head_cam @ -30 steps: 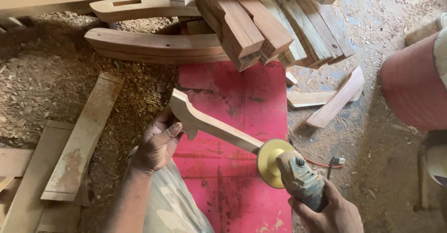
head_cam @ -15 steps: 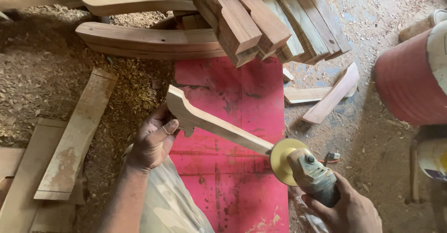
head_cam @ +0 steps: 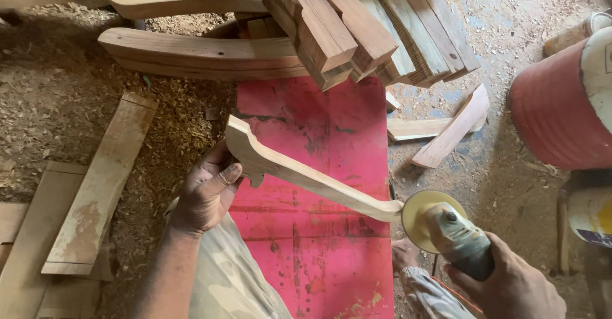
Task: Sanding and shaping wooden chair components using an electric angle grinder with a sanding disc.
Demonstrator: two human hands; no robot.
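1. Nearest the camera, the right hand [head_cam: 510,284] is wrapping closed around the grey body of an angle grinder [head_cam: 460,239]; its fingers are clamped on the tool, low at the right of the view.
2. The grinder's round yellow sanding disc [head_cam: 421,214] is sitting just ahead of that hand, and its edge is touching the narrow end of the carved wooden piece [head_cam: 306,175].
3. That piece is pale, freshly cut wood: a long slim shaft running diagonally from the disc up to the left, widening into a curved, scrolled head with a small notch on its underside.
4. It is hanging above a red board [head_cam: 319,249], whose paint is looking scuffed and streaked with dark marks.
5. The left hand [head_cam: 207,191] is gripping the scrolled head from below and behind, fingers curled shut on it, thumb pressing along the underside.
6. A knee in pale patterned trousers [head_cam: 236,281] is showing between the two arms.
7. To the left, flat planks [head_cam: 95,191] are lying on a floor thick with sawdust and shavings.
8. At the right edge a red barrel [head_cam: 561,108] is standing, with offcuts [head_cam: 446,128] lying near it.
9. Farthest off, a stack of squared timber lengths [head_cam: 370,29] is resting over curved wooden parts [head_cam: 197,54].
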